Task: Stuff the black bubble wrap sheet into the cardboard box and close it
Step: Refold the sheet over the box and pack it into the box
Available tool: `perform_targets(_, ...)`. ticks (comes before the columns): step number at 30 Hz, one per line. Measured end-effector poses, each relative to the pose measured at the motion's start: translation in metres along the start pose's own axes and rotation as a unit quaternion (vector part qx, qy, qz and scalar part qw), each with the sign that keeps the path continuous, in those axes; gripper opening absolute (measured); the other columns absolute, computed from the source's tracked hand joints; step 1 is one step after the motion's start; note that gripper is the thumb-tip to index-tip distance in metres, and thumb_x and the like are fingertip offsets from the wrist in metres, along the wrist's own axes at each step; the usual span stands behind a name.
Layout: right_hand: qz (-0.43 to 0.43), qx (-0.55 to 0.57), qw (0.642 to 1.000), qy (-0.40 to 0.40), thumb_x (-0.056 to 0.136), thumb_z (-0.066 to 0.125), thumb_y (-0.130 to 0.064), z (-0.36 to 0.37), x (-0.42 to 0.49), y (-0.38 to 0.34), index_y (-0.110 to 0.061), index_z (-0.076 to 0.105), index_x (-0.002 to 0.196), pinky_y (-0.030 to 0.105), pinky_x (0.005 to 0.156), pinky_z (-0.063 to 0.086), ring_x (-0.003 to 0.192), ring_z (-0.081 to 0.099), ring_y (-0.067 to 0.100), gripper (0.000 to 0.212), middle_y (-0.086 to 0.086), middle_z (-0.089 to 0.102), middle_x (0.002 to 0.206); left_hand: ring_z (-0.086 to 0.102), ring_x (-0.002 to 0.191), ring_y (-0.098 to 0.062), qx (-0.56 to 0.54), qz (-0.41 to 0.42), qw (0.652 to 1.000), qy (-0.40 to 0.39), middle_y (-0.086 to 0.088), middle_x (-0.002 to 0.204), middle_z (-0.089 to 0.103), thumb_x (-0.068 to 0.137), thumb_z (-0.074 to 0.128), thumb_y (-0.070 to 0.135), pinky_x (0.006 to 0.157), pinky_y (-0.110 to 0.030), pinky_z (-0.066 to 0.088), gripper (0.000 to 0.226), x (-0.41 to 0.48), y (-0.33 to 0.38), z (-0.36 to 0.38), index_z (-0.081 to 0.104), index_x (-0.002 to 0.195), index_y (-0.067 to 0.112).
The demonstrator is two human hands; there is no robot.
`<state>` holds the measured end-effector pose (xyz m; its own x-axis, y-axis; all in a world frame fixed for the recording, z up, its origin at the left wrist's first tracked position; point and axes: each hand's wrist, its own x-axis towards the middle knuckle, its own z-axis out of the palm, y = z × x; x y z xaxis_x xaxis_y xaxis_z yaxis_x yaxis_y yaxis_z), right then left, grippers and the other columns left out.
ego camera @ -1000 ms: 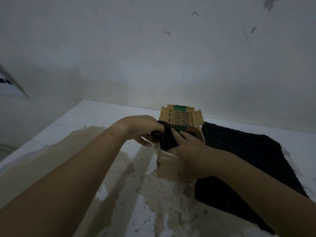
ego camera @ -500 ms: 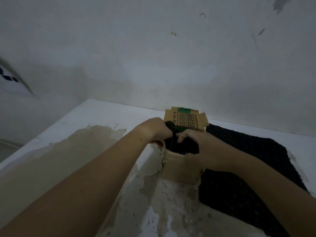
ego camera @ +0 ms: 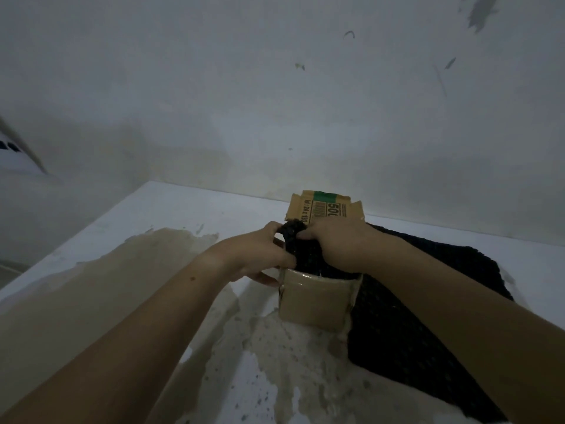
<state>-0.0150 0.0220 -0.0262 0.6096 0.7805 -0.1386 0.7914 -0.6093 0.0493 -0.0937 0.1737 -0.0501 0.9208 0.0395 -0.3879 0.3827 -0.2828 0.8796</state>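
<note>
Stuffing is only partly done, as I judge it. One bunched end of the black bubble wrap sheet (ego camera: 428, 316) sits in the mouth of the cardboard box (ego camera: 315, 301), while the greater part lies spread on the table (ego camera: 183, 215) to the right of the box, running from the far side to the near edge of the view.

My left hand (ego camera: 260, 255) has its fingers curled round the gathered wrap at the box's left rim, with one finger showing lower down beside the box wall. My right hand (ego camera: 336, 247) is curled over the wrap above the opening and pressing down; its fingertips are hidden in the dark material, so I cannot tell how deep they reach.

Left to do: feed in all the loose sheet, then fold down the printed flap (ego camera: 324, 208), which stands upright at the far side.

The box looks small for so much wrap, so it may spring back out. The table carries a broad brown stain (ego camera: 122, 270) on the left and near side, and a marked wall (ego camera: 275, 102) rises close behind.
</note>
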Motion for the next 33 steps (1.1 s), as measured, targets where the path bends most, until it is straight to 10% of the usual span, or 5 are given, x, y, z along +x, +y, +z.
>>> perform_targets(4,-0.009,-0.05,0.999,0.003,0.093,0.045,-0.006,0.009,0.008,-0.001,-0.025,0.053,0.135,0.031,0.066,0.041,0.102,0.055,0.025,0.047,0.006,0.056,0.121,0.067,0.096,-0.016,0.02,-0.028,0.999,-0.003,-0.001,0.112,0.064,0.078,0.071,0.0,0.065,-0.029,0.058,0.077,0.004,0.003,0.001,0.032,0.137,0.029)
perform_targets(11,-0.024,-0.061,0.997,0.041,0.094,0.052,-0.015,0.019,0.007,-0.005,-0.02,0.06,0.128,0.04,0.085,0.046,0.103,0.051,0.028,0.035,0.008,0.053,0.118,0.071,0.093,-0.022,0.099,-0.053,0.994,0.015,-0.008,0.107,0.07,0.078,0.069,0.001,0.076,-0.039,0.062,0.083,0.009,0.011,0.009,0.018,0.135,0.035)
perform_targets(19,-0.007,0.267,0.953,0.142,0.084,0.042,0.007,0.028,-0.026,0.013,-0.028,0.05,0.138,0.012,0.081,0.042,0.114,0.052,0.015,0.065,-0.001,0.054,0.139,0.068,0.083,-0.028,0.205,0.015,0.976,0.076,-0.015,0.097,0.063,0.086,0.054,0.008,0.066,-0.043,0.062,0.059,0.008,0.004,0.024,0.021,0.133,0.024)
perform_targets(24,-0.005,0.184,0.979,0.085,0.084,0.046,0.006,0.021,-0.019,0.007,-0.021,0.049,0.141,0.036,0.107,0.036,0.129,0.045,0.024,0.063,0.005,0.05,0.143,0.068,0.093,-0.026,0.108,0.046,0.992,0.045,-0.01,0.108,0.066,0.09,0.049,0.032,0.082,-0.048,0.059,0.056,-0.001,-0.016,0.023,0.02,0.138,0.041)
perform_targets(33,0.004,-0.05,0.999,-0.01,0.097,0.046,-0.011,0.014,0.001,-0.007,-0.02,0.049,0.136,0.039,0.071,0.041,0.088,0.04,0.025,0.041,0.012,0.043,0.121,0.057,0.082,-0.011,0.137,0.092,0.984,0.059,0.0,0.105,0.055,0.101,0.03,0.038,0.064,-0.03,0.042,0.048,0.001,-0.025,0.027,0.012,0.146,0.035)
